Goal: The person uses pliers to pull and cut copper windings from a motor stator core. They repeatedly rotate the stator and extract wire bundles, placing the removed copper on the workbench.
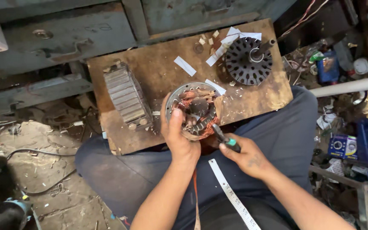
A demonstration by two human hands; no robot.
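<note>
Head view: at frame centre, the left hand (179, 135) reaches up from the bottom edge, fingers (176, 114) curled tight around the rim of a stator (194, 108) with copper windings, held at the near edge of the worktop (158, 72). Just right of it, the right hand (247, 156) comes in from the lower right, closed on a teal-handled tool (225, 139) whose tip touches the windings.

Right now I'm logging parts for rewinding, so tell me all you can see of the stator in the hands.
The stator is a round grey metal ring, slotted, with copper wire coils bunched inside and a dark hub at its middle. It tilts toward the camera at the near edge of the wooden board. The left hand grips its rim; the right hand pokes pliers into the loose copper strands.
</note>
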